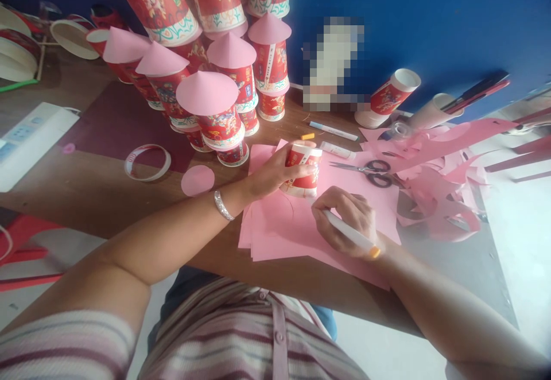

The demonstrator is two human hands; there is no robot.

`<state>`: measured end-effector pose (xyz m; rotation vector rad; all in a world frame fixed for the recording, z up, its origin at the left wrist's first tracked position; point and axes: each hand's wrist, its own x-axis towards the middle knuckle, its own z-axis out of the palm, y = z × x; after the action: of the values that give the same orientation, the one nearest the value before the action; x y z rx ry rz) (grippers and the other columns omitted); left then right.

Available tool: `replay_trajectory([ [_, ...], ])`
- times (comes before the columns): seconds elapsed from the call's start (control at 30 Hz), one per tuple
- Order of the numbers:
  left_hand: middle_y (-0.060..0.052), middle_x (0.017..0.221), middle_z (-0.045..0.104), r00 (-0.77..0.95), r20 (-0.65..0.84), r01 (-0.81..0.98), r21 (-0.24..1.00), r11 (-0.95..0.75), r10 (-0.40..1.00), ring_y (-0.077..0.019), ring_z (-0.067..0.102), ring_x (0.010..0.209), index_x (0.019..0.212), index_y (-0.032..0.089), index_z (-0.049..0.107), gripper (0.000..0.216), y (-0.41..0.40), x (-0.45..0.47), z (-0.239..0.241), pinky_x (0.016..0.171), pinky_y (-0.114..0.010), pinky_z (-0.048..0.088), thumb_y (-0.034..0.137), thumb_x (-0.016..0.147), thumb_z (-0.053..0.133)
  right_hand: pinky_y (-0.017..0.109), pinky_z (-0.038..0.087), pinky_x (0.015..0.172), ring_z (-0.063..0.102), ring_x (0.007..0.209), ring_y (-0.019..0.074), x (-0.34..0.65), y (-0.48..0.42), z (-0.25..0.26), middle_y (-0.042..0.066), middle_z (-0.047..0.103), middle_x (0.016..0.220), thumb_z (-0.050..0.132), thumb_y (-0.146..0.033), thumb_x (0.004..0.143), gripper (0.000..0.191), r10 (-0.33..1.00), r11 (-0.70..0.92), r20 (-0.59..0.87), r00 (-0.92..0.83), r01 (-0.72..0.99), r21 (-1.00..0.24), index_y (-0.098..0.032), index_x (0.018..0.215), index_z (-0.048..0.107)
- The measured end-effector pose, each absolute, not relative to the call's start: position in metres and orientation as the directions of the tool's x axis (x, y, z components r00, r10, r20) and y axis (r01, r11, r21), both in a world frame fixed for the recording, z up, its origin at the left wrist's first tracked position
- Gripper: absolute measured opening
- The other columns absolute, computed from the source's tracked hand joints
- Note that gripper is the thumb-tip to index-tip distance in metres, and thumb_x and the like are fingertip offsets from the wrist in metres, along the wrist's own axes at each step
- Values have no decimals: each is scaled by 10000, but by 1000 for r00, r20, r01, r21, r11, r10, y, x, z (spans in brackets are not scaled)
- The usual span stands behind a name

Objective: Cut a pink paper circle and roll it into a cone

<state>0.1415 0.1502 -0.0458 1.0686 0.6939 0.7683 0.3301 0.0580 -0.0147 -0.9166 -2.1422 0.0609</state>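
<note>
Over the pink sheets [275, 236], your left hand [278, 172] is clamped around the red cup [300, 158], your right hand [346, 219] around the marker [350, 233]. Cup slip could skew any line.

Craft workspace, indoors; whether home, classroom or workshop, cannot tell. Evidence: brown table [86, 196] by a blue wall or panel [430, 24], laid with pink paper sheets [275, 242], scissors [379, 182], a heap of curling pink offcuts [456, 139], a marker [333, 131] and a pen holder [424, 119]. Stacked red paper cups [221, 124], several topped with pink paper cones [206, 93], stand there too. White power strip [30, 144] at left.
</note>
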Motion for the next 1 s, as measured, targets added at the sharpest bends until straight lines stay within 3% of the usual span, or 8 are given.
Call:
replay_trajectory([
  [0.33, -101, 1278, 678, 571, -119, -219, 932, 290, 812, -258, 673, 1129, 1381, 222, 576, 674, 152, 142, -48, 939, -399, 555, 397, 807, 884, 239, 484, 501, 587, 566, 116, 332, 61, -16, -27, 624, 746, 587, -55, 947, 179, 546, 780, 708, -447, 580, -234, -229, 981, 564],
  [1.0, -99, 1251, 685, 563, -105, -199, 945, 258, 819, -247, 668, 1111, 1362, 209, 597, 641, 151, 142, -46, 934, -383, 547, 389, 812, 870, 229, 481, 524, 597, 567, 112, 330, 63, -22, -41, 634, 739, 601, -41, 933, 206, 542, 774, 716, -441, 593, -221, -238, 976, 563],
])
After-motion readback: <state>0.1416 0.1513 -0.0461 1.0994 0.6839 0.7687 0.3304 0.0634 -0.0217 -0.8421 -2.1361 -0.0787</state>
